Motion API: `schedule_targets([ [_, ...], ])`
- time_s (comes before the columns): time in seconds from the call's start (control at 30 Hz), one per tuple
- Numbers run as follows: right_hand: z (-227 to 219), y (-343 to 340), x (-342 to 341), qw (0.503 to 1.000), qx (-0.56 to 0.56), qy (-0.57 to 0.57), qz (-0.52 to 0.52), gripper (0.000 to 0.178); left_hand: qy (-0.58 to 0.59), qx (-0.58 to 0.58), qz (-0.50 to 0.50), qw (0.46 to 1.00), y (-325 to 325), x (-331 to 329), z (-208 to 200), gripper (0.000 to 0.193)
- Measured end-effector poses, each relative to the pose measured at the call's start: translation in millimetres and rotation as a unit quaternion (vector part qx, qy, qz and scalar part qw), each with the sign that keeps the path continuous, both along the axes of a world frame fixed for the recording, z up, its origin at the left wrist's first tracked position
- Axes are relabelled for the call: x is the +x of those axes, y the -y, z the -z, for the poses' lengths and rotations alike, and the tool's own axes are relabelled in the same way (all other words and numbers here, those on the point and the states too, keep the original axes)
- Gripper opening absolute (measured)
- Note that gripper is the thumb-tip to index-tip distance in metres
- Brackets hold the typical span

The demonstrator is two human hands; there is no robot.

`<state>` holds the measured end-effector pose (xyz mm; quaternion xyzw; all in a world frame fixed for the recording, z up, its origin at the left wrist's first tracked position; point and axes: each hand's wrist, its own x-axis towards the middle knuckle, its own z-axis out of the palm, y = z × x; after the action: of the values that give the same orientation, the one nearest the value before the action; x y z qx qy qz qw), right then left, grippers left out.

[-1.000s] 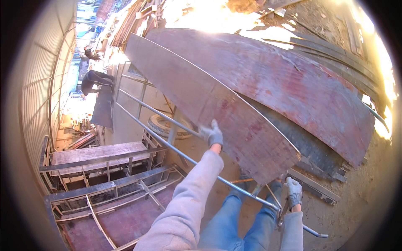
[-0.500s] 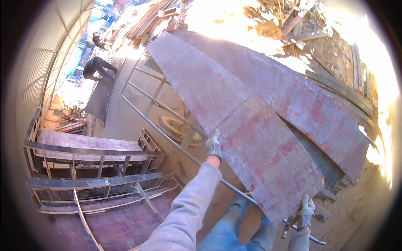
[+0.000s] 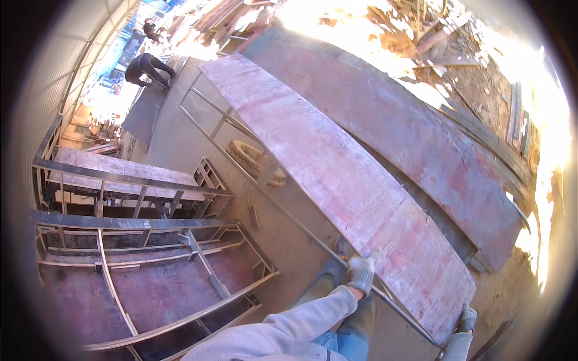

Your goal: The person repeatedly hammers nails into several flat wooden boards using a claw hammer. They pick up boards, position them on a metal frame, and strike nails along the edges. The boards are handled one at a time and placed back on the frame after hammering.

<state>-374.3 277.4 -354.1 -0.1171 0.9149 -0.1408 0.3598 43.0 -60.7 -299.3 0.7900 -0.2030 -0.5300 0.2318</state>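
A long, worn reddish-brown plywood sheet (image 3: 355, 180) lies slantwise across a metal pipe frame (image 3: 253, 180), its near end close to my legs. My left hand (image 3: 362, 269), in a pale knit glove, is closed on the sheet's left edge. At the near right corner my gloved right hand (image 3: 467, 319) grips the edge; its fingers are partly hidden. Beyond it, a second sheet (image 3: 397, 126) of the same kind lies to the right, with a gap between the two.
Wooden formwork frames (image 3: 150, 289) stand at the left. A tyre (image 3: 256, 161) lies beneath the pipe frame. Farther off, a person (image 3: 146, 69) bends over a dark panel (image 3: 142, 123). Boards (image 3: 494, 141) are stacked at the right, with scrap wood behind.
The near sheet has shifted left and toward me, widening the gap to the second sheet. My left hand has slid nearer along its edge; my right hand has moved slightly right and nearer.
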Motion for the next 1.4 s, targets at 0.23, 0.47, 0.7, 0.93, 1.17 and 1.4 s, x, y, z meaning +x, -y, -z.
schedule_targets([
  [0.23, 16, -162, -23, 0.971, 0.11, -0.211, 0.014, 0.054, -0.063, 0.167, 0.053, 0.983, -165, 18, 57, 0.044],
  [0.47, -22, -62, 16, 0.984, -0.09, -0.144, -0.043, 0.044, -0.208, 0.39, 0.281, 0.852, -226, 64, 112, 0.046],
  [0.7, -85, 222, 184, 0.875, -0.457, 0.159, -0.006, 0.049, 0.172, -0.248, 0.336, 0.892, -26, 202, 109, 0.035],
  [0.93, -68, 495, 370, 0.81, -0.485, 0.327, -0.02, 0.062, 0.45, -0.358, 0.409, 0.708, 294, 358, 147, 0.069],
  [1.17, 15, 736, 502, 0.908, -0.311, 0.281, -0.021, 0.064, 0.489, -0.296, 0.509, 0.644, 436, 415, 209, 0.082],
  [1.4, 59, 852, 554, 0.962, -0.163, 0.203, -0.083, 0.065, 0.444, -0.318, 0.509, 0.665, 430, 438, 228, 0.082],
])
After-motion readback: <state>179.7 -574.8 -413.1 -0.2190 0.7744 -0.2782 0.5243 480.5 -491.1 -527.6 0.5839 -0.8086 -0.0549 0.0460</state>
